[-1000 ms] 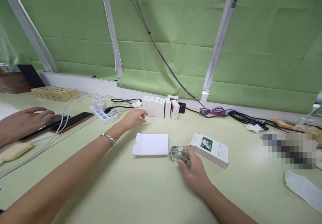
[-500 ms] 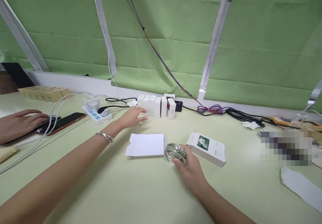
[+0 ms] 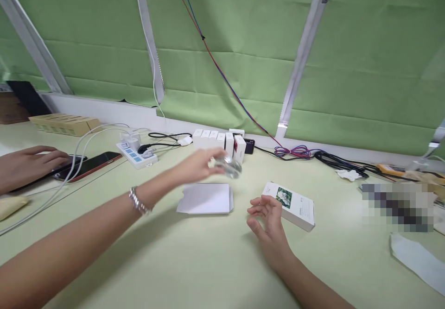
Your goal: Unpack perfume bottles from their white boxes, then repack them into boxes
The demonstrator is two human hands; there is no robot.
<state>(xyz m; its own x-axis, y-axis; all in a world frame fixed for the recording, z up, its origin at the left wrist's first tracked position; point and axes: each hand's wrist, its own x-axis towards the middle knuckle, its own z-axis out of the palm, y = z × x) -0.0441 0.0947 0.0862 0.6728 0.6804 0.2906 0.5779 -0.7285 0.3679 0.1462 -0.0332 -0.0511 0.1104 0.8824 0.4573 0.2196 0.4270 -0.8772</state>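
My left hand (image 3: 200, 164), blurred by motion and with a bracelet (image 3: 138, 201) on its wrist, is closed on a small, rounded clear glass bottle (image 3: 232, 167). It holds the bottle above the table, in front of the row of small white boxes (image 3: 208, 138). Nothing is in my right hand (image 3: 270, 225); it is open, its fingers apart and slightly curled. Beside its fingertips lies a white box with a flower picture (image 3: 299, 211). A flat white carton piece (image 3: 205, 198) lies on the table below my left hand.
At the left, another person's hand (image 3: 33, 165) rests near a phone (image 3: 88, 164). A power strip (image 3: 136, 155) with white cables stands behind. Coiled black cables (image 3: 339, 163) run along the back right. White paper (image 3: 417, 260) lies at the right.
The glass bottle has passed from my right hand to my left and is lifted up and back. My right hand has let go and opened. The view has shifted slightly.
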